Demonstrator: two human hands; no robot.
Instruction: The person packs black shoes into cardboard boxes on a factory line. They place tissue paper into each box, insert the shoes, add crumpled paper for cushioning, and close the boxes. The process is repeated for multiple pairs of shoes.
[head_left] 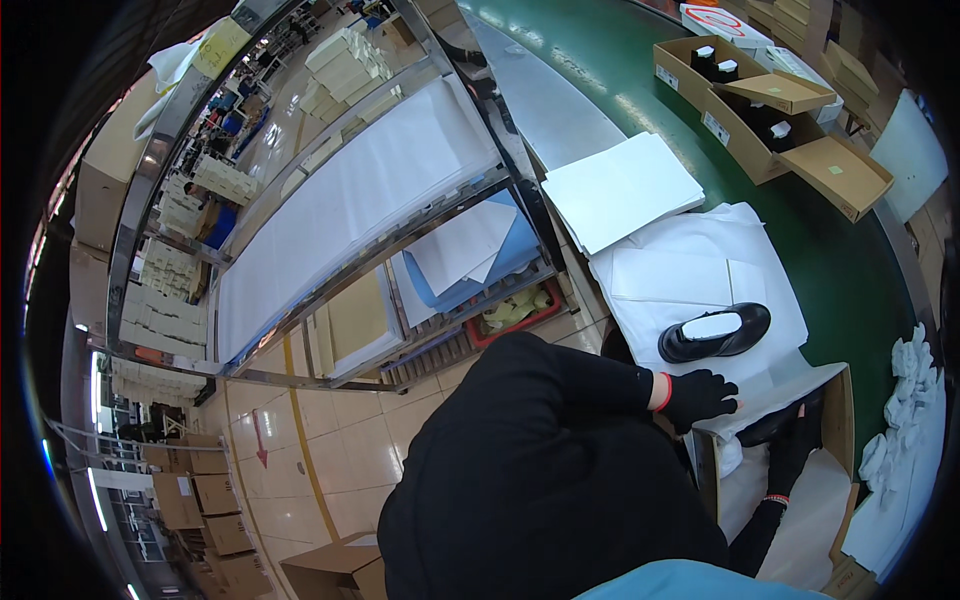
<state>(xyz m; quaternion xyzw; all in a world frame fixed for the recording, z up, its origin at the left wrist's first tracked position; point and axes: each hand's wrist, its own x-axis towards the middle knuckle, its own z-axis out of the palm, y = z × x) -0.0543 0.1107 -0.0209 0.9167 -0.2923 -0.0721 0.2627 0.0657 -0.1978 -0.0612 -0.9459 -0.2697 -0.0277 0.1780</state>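
Observation:
A black shoe (768, 428) lies inside an open cardboard box (846, 425) lined with white paper, at the lower right. My right hand (795, 458), in a black glove with bare fingertips, reaches into the box and grips this shoe; the fingers are partly hidden. My left hand (700, 398), gloved the same way, lies palm down with fingers stretched over the white tissue paper (790, 385) at the box's left edge. Beyond it, a second black shoe (715, 333) with white paper in its opening rests on the stacked white sheets (690, 275).
A stack of white paper (625, 190) lies farther back beside the green conveyor belt (650, 105). Open shoe boxes (760, 120) stand on the belt at the far right. Crumpled white paper (895, 420) lies right of my box. A metal rack (350, 220) holding paper stands at left.

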